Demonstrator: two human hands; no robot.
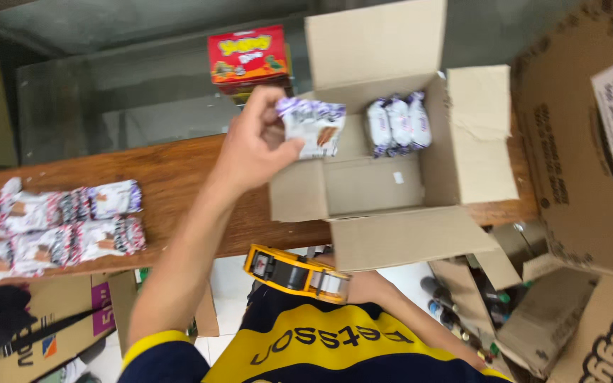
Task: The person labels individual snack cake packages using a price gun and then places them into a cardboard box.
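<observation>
My left hand [253, 149] is raised over the wooden counter [179, 177], shut on a white and purple snack packet [313, 126]. It holds the packet at the near left corner of an open cardboard box [370, 188]. Three similar packets [397, 122] stand against the box's back wall. Close to my body, my right hand [367, 286] grips a yellow and black hand-held labeller [296, 272], which hides most of the hand.
Several white and red snack packets [51, 227] lie in rows at the counter's left end. A red carton [248, 54] stands behind the open box. Large cardboard boxes [583, 142] crowd the right side, and more cartons [51, 319] sit on the floor below.
</observation>
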